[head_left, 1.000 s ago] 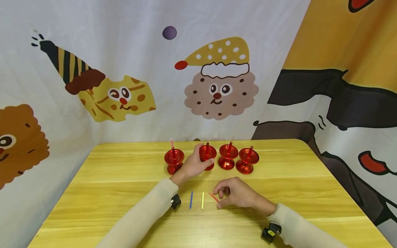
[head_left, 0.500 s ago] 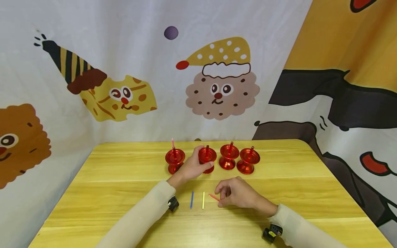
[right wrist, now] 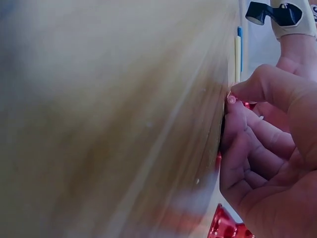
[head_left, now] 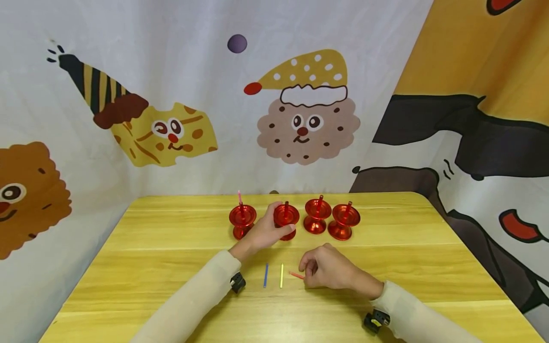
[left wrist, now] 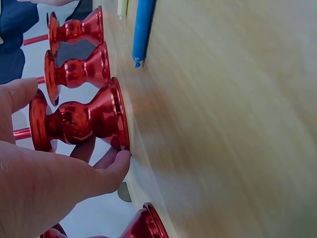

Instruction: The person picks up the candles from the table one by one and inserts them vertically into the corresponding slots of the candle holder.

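Observation:
My left hand (head_left: pixel 262 232) grips a shiny red candle holder (head_left: pixel 286 216), second from the left in the row. In the left wrist view the thumb is at its dish and the fingertips reach its base (left wrist: pixel 116 116). Closer to me, my right hand (head_left: pixel 329 269) pinches the end of a thin red candle (head_left: pixel 296 275) at the table surface. The right wrist view shows that candle's end (right wrist: pixel 231 99) between thumb and index finger. A yellow candle (head_left: pixel 281 276) and a blue candle (head_left: pixel 266 276) lie to its left.
The leftmost holder (head_left: pixel 242 217) carries an upright pink candle (head_left: pixel 239 197). Right of the gripped one stand two more red holders, one (head_left: pixel 317 209) slightly behind the other (head_left: pixel 346 216). A patterned curtain (head_left: pixel 193 176) hangs behind the wooden table (head_left: pixel 171 224).
The red candle has swung from slanted to nearly crosswise as my right fingers closed on its end. The gripped holder has shifted slightly left and toward me with my left hand.

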`<state>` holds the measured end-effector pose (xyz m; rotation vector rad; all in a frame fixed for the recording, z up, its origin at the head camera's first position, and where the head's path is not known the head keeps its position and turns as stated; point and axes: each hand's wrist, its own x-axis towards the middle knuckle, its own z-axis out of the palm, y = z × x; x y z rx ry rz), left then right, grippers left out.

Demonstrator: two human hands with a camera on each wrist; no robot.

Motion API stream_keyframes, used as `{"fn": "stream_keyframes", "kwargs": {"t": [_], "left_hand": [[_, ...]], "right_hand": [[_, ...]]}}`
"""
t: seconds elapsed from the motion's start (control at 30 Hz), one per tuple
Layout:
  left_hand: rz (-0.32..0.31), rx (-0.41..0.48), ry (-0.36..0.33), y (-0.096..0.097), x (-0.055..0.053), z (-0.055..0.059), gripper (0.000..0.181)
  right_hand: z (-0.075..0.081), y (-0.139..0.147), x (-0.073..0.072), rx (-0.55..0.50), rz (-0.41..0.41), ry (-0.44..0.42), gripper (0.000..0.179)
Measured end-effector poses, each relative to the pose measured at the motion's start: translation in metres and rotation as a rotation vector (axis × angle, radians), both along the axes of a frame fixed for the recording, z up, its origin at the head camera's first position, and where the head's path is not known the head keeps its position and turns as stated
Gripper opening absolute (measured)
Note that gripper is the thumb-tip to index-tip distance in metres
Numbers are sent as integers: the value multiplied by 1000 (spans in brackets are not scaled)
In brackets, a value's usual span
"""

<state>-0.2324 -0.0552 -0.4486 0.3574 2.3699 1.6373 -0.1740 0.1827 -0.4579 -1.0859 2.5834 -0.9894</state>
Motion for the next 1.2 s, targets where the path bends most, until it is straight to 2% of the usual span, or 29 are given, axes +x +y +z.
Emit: {"fn": "stream_keyframes", "kwargs": {"t": [0.13,0.27,0.37,0.53,0.83,1.2], "left_hand": [[-10,1,8,-1,1,0,88],[-12,-4,8,-2,1,1,88],[-14,-4,7,-3,2,1,88],[-20,-2,10,-4,2,1,88],[-27,11,20,-6,2,0,87],[-47,43,3,-7,2,0,88]], "right_hand": [[0,0,-1,-20,22,2,21],[-2,2,-5,-92,56,-4,22],[-3,4,-9,-147,50,-63,23],[2,7,-15,-199,-6,-114,21],[21,1,-28,-257,-136,-49,14],[37,-21,-49,-462,-225,4,18]]}}
